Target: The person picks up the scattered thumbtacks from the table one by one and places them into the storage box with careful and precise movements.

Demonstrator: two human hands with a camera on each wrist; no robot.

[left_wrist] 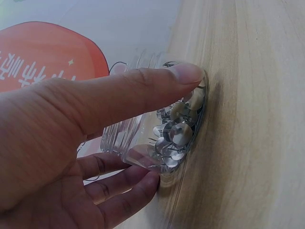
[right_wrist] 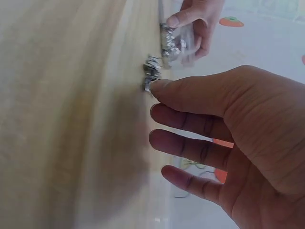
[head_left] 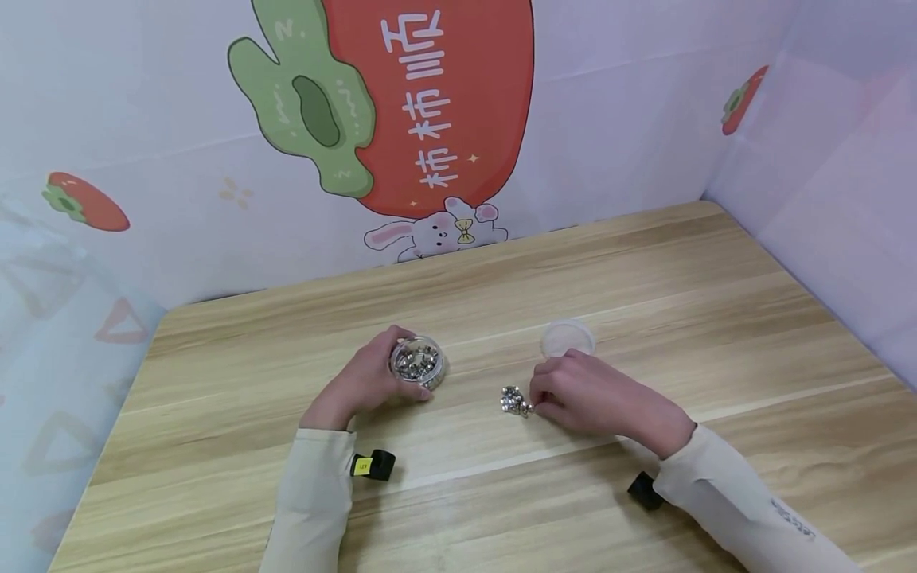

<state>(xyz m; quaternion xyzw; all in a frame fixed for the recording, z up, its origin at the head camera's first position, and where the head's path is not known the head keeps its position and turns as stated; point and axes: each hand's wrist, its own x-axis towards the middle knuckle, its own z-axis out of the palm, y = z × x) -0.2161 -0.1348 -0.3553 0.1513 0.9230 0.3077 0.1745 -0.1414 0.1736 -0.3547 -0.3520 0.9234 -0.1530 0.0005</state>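
Tack pile at lower centre of head frame; right hand nearer.
Pile lies on worktop, immediately left of right hand; cannot tell whether it pinches a tack. Left hand grips clear jar, farther left.

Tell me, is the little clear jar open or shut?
Open: the jar's screw threads show bare at its mouth, and a round, see-through lid lies apart on the table.
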